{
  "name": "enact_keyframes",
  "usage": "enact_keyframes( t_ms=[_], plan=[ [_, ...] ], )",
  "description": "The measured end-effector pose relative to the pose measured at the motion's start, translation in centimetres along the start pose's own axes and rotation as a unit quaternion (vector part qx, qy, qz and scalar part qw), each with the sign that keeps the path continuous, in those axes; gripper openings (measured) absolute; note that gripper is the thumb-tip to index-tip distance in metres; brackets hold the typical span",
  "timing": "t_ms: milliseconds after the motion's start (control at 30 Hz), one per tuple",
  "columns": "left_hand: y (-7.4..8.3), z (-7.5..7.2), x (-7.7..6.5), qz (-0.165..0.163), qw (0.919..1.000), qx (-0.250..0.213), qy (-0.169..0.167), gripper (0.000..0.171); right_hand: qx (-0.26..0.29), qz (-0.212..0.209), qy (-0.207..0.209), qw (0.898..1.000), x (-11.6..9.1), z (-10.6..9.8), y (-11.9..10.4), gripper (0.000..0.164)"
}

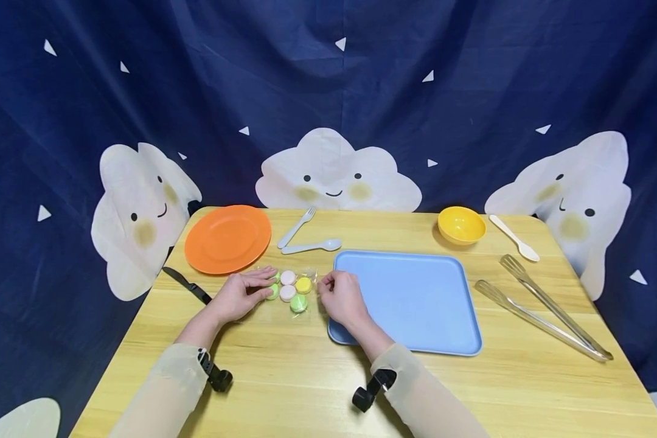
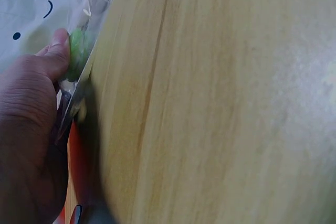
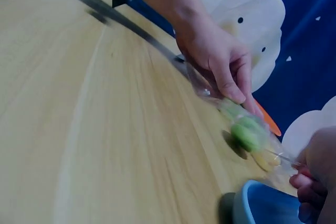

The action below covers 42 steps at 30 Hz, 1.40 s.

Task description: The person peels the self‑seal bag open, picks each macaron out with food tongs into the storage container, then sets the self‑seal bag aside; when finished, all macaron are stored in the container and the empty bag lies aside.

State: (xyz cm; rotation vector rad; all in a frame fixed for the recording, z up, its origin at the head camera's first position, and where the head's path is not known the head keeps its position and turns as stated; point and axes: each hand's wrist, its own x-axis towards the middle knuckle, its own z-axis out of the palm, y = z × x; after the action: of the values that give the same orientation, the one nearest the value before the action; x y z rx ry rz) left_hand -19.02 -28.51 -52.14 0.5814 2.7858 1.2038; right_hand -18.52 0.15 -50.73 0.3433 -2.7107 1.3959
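A clear plastic bag of macarons [image 1: 288, 293], green, pink and yellow, is stretched between my two hands above the wooden table. At its left end, my left hand [image 1: 236, 297] holds the bag; in the left wrist view the thumb [image 2: 59, 51] lies against a green macaron [image 2: 79, 51]. My right hand [image 1: 342, 297] pinches the bag's right edge with curled fingers, over the left rim of a blue tray [image 1: 416, 304]. In the right wrist view the bag hangs a little off the tabletop, casting a shadow.
Behind the left hand lie an orange plate [image 1: 228, 239] and a black knife [image 1: 186, 285]. A grey fork [image 1: 297, 228] and spoon [image 1: 312, 246] lie beyond the bag. To the right are a yellow bowl [image 1: 462, 225], white spoon [image 1: 514, 237] and metal tongs [image 1: 547, 319].
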Motion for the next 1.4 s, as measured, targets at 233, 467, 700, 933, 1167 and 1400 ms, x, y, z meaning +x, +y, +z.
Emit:
enact_keyframes(
  t_ms=[233,467,700,933,1167,1400],
  plan=[
    [0.0,0.0,0.0,0.012,0.9999,-0.003,-0.003,0.032,-0.045,-0.037,-0.035,0.998,1.5,0.2,-0.4,0.013],
    [0.0,-0.1,-0.1,0.004,1.0,-0.006,-0.003,0.032,-0.012,-0.001,-0.045,0.999,2.3,0.3,-0.4,0.015],
    [0.1,-0.3,-0.1,0.008,1.0,-0.003,0.0,0.032,0.0,0.009,-0.001,1.0,2.3,-0.8,0.3,0.016],
    [0.1,0.0,-0.1,0.001,1.0,-0.007,0.0,0.031,-0.028,-0.006,-0.049,0.998,2.9,-0.9,0.1,0.025],
    [0.1,0.1,-0.1,0.001,0.9999,-0.014,-0.001,0.032,-0.048,-0.004,-0.071,0.996,3.2,-0.1,0.2,0.023],
    [-0.1,-0.1,0.0,0.006,0.9999,-0.01,0.004,0.032,0.018,0.018,-0.029,0.999,3.2,0.0,0.8,0.019]
  ],
)
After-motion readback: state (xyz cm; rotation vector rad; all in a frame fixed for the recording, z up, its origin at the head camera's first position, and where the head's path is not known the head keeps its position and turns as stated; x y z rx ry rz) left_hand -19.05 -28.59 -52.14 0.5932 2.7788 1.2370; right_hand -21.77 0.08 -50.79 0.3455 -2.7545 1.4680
